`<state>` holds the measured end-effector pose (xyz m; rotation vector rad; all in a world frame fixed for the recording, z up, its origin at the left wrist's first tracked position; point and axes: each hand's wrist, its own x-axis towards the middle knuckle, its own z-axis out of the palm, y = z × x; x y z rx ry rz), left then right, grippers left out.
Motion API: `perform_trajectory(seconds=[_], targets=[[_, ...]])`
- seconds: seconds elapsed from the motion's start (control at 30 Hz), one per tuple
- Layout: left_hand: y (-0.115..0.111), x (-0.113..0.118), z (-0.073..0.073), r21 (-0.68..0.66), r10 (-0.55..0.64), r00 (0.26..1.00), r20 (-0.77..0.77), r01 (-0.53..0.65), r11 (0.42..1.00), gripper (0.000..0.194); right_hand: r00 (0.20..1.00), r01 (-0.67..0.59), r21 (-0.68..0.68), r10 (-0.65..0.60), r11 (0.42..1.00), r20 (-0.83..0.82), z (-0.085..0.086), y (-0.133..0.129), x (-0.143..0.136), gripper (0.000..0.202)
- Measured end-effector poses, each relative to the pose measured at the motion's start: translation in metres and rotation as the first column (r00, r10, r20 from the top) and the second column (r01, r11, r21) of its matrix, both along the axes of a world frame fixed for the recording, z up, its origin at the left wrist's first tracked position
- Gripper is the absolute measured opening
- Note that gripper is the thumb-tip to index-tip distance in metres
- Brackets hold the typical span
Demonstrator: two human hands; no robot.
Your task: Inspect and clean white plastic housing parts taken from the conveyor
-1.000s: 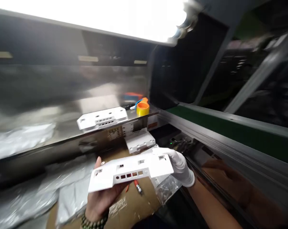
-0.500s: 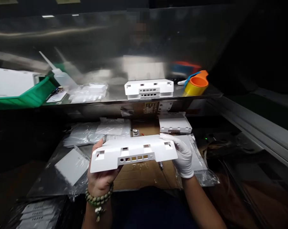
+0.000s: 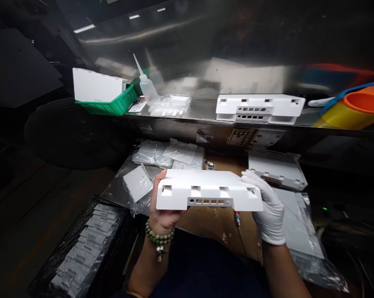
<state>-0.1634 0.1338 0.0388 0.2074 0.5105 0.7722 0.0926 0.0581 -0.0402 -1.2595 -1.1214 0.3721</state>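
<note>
Between my two hands I hold a white plastic housing (image 3: 210, 188) with a row of port openings along its near face and several square slots above them. My left hand (image 3: 164, 213), bare with a bead bracelet at the wrist, grips its left end from below, thumb on top. A white glove covers my right hand (image 3: 269, 211), which holds the right end; part of its fingers lies behind the housing. Below the housing is a brown cardboard sheet (image 3: 212, 229) on the bench. Another white housing (image 3: 275, 167) lies just behind my right hand.
Along the metal shelf (image 3: 202, 111) are a green bin (image 3: 112, 105), a squeeze bottle (image 3: 148, 87), bagged parts (image 3: 171, 105), stacked white housings (image 3: 258, 107) and a yellow-orange cup (image 3: 354, 109). Plastic-wrapped panels (image 3: 298, 223) lie right; a box of grey parts (image 3: 84, 248) stands lower left. A screwdriver-like tool (image 3: 237, 219) rests on the cardboard.
The camera view has swung left, so the scene appears shifted right. The housing, still in both hands, now sits more level than before.
</note>
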Motion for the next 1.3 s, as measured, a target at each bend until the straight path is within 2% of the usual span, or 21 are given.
perform_trajectory(seconds=[0.07,0.13,0.2,0.3,0.47,0.7,0.93,1.03,1.13,1.2,1.3], targets=[[-0.002,0.002,-0.003,0.114,0.087,0.993,-0.074,-0.079,0.99,0.048,0.998,0.058,-0.093,-0.059,0.994,-0.017,0.0,-0.001,-0.002,0.033],[-0.003,0.003,-0.008,0.248,0.223,0.968,-0.118,-0.189,0.95,0.052,0.984,0.105,-0.22,-0.134,0.97,-0.12,-0.001,-0.003,-0.003,0.036],[-0.004,0.004,-0.014,0.353,0.318,0.938,-0.138,-0.253,0.901,0.057,0.945,0.042,-0.309,-0.138,0.95,-0.296,-0.002,-0.007,-0.004,0.038],[-0.005,0.0,-0.023,0.424,0.369,0.915,-0.162,-0.273,0.864,0.064,0.896,-0.131,-0.281,-0.008,0.951,-0.443,0.001,-0.015,-0.008,0.04],[-0.006,-0.01,-0.03,0.447,0.347,0.921,-0.177,-0.239,0.862,0.072,0.919,-0.143,-0.286,0.02,0.948,-0.393,0.006,-0.026,-0.015,0.037],[-0.004,-0.018,-0.034,0.446,0.376,0.907,-0.188,-0.263,0.856,0.073,0.938,-0.125,-0.322,0.006,0.939,-0.347,-0.001,-0.031,-0.013,0.039],[0.001,-0.019,-0.042,0.435,0.432,0.892,-0.137,-0.337,0.835,0.073,0.942,-0.178,-0.349,0.057,0.92,-0.33,0.01,-0.027,-0.018,0.038],[0.009,-0.027,-0.045,0.442,0.434,0.877,-0.209,-0.311,0.841,0.068,0.946,-0.172,-0.358,0.052,0.918,-0.32,0.006,-0.025,-0.017,0.04],[0.021,-0.038,-0.047,0.495,0.417,0.823,-0.384,-0.198,0.846,0.06,0.956,-0.175,-0.381,0.064,0.908,-0.286,-0.005,-0.023,-0.012,0.04],[0.026,-0.042,-0.047,0.57,0.449,0.751,-0.484,-0.119,0.813,0.047,0.969,-0.19,-0.395,0.106,0.899,-0.224,-0.011,-0.02,-0.008,0.038],[0.025,-0.044,-0.048,0.701,0.535,0.697,-0.477,-0.065,0.71,0.034,0.978,-0.199,-0.385,0.155,0.901,-0.141,-0.013,-0.015,-0.003,0.035]])
